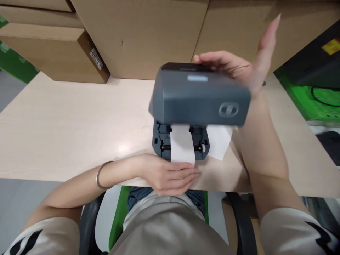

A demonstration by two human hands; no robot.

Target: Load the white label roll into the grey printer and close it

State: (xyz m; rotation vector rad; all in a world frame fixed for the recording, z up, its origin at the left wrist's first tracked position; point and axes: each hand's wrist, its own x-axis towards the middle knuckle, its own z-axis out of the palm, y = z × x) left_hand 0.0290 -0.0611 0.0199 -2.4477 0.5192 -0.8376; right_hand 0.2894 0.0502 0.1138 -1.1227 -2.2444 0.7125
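A dark grey label printer (pixel 183 143) stands on the pale wooden table (pixel 66 127) with its lid (pixel 199 95) raised and blurred by motion. A white paper strip (pixel 182 145) runs out of the open base toward me. My left hand (pixel 170 177) lies at the table's front edge, fingers together and pressed on the end of that strip. My right hand (pixel 239 65) is behind and on top of the lid, fingers stretched out and spread, touching its back edge. A loose white label sheet (pixel 219 141) lies just right of the printer base.
Large cardboard boxes (pixel 138 35) stand along the back of the table, a smaller one (pixel 53 49) at the left. A green and black crate (pixel 313 81) sits at the right edge. I sit on a chair with a green seat (pixel 119 216).
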